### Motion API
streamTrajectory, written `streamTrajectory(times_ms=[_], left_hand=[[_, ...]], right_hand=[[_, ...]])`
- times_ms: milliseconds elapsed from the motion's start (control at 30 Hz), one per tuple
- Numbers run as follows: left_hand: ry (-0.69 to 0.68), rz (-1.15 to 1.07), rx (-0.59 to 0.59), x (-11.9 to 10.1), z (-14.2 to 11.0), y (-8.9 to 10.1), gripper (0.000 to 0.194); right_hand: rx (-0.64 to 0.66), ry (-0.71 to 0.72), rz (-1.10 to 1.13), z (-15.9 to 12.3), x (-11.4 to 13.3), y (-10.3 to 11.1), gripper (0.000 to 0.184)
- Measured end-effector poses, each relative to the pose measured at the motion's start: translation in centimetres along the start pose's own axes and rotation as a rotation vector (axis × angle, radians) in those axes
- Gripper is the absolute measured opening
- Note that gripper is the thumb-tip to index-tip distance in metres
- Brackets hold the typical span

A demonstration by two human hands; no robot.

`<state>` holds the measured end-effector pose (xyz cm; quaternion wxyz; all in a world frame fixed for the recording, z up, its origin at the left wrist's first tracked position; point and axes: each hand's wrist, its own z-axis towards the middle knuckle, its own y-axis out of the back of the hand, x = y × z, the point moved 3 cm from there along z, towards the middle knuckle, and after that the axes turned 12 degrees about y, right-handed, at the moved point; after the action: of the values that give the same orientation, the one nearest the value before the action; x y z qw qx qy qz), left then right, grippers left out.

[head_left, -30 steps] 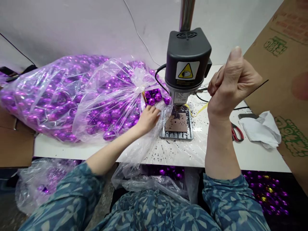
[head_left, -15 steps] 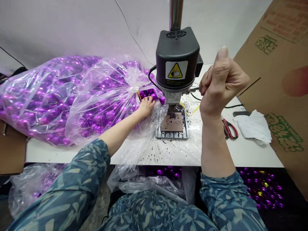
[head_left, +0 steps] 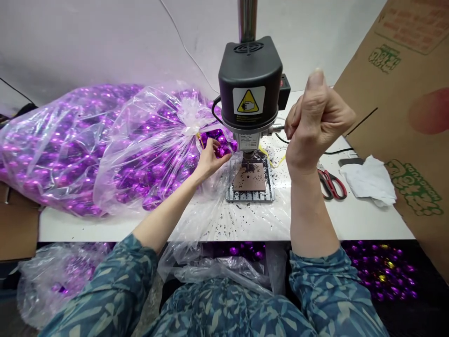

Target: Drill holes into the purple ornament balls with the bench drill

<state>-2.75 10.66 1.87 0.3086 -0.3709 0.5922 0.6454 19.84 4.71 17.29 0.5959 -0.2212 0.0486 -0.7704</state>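
My left hand (head_left: 209, 159) is closed around a shiny purple ball (head_left: 222, 150) at the mouth of a clear plastic bag (head_left: 147, 145) full of such balls. A small bench drill (head_left: 249, 89) with a black motor housing stands over a brown plate (head_left: 249, 178) on a slotted metal base. My right hand (head_left: 315, 124) is raised in a fist with the thumb up, gripping the drill's feed lever (head_left: 277, 127) at the machine's right side.
A second bag of purple balls (head_left: 45, 140) lies at the left. Red-handled scissors (head_left: 329, 182) and a crumpled white cloth (head_left: 370, 180) lie on the white table (head_left: 368, 220). A large cardboard box (head_left: 403, 107) stands at the right. Dark shavings litter the plastic sheet (head_left: 245, 215). More purple balls (head_left: 382, 271) lie below.
My left hand moved from resting flat on the bag to its mouth and closed on a purple ball. The right hand stayed clenched on the lever.
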Motion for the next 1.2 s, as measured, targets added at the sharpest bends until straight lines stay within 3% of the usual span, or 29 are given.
streamTrajectory(times_ms=[100,167,233,333,500,667,967,1200], left_hand=[[0.116,-0.419,0.303,0.9,-4.0,-0.9,0.057],[0.204,-0.603,0.407,1.7,-5.6,-2.2,0.057],[0.27,-0.711,0.382,2.5,-6.2,-3.6,0.06],[0.32,-0.771,0.246,3.6,-5.9,-5.1,0.062],[0.258,-0.718,0.132,4.4,-5.3,-6.0,0.064],[0.115,-0.625,0.163,4.0,-5.7,-6.6,0.063],[0.011,-0.547,0.215,3.6,-5.1,-7.8,0.064],[-0.045,-0.452,0.23,3.1,-5.5,-9.0,0.062]], right_hand=[[-0.018,0.014,0.019,0.0,0.1,0.0,0.066],[-0.011,0.016,0.016,0.0,0.1,-0.1,0.066],[-0.008,0.025,0.017,0.0,0.2,-0.1,0.065],[0.001,0.029,-0.029,0.0,0.2,-0.1,0.065],[0.007,-0.009,-0.025,-0.2,0.1,0.1,0.066],[0.03,-0.064,-0.055,-0.4,-0.2,0.2,0.067],[0.043,-0.009,-0.176,-0.2,0.3,0.0,0.068],[0.033,-0.001,-0.129,-0.3,0.3,0.0,0.066]])
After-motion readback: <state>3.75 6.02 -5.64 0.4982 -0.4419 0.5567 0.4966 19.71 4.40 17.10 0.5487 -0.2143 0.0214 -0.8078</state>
